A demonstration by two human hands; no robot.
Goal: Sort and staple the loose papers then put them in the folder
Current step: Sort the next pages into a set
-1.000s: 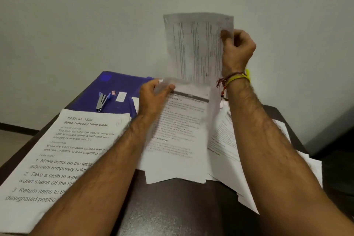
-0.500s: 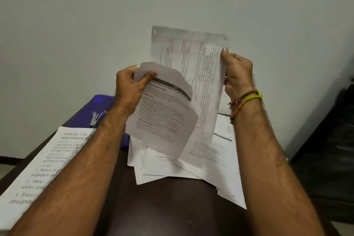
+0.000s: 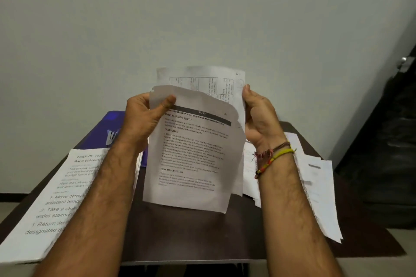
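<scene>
The left hand grips the top-left corner of a printed sheet, thumb across the front and fingers curled behind it, so the sheet hangs above the dark surface near the centre of view. The right hand pinches the right edge of a table sheet, which stands upright just behind the printed sheet and rises past it toward 12 o'clock; the thumb lies on the near face, and the other fingers are hidden behind the paper. The two held sheets overlap, the printed one in front. A yellow band and a thread band circle the right wrist. At 8 o'clock a large-print page lies flat on the surface, partly under the left forearm. At 4 o'clock loose papers lie fanned out on the surface, running off toward its right edge. At 10 o'clock a blue folder lies on the far-left corner of the surface, partly hidden by the left hand; something pale on it is too blurred to tell.
</scene>
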